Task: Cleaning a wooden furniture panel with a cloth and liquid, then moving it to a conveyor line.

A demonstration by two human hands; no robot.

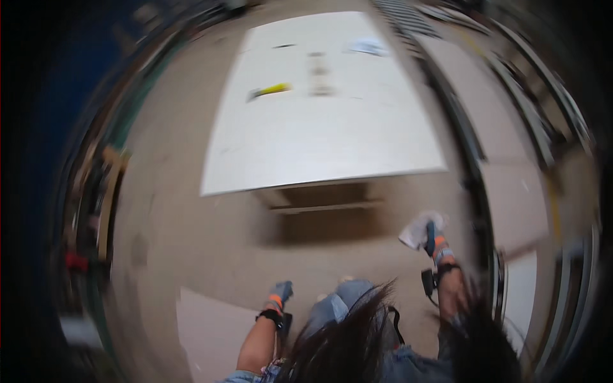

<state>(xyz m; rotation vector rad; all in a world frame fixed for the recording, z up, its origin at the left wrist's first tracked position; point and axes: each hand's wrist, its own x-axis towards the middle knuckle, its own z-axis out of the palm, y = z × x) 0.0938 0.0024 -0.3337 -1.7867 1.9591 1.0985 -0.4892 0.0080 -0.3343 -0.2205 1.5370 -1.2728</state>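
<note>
My right hand point(435, 237), in a grey glove with an orange cuff, is shut on a white cloth point(414, 232). It is held out to the right, beyond the near right corner of a white-topped table point(319, 147). My left hand point(281, 293), gloved the same way, hangs low in front of my legs, apart from the table; its fingers are smeared by motion. On the tabletop lie a yellow-handled tool point(273, 89) with a grey end, a blurred beige strip point(319, 75) and a crumpled whitish-blue piece point(368, 46).
Under the tabletop a brown box-like base point(325, 223) shows. Long pale panels point(511, 198) on a dark-edged rack run along the right. A pinkish sheet point(207, 332) lies at the lower left. Wooden pieces point(110, 204) stand along the left side.
</note>
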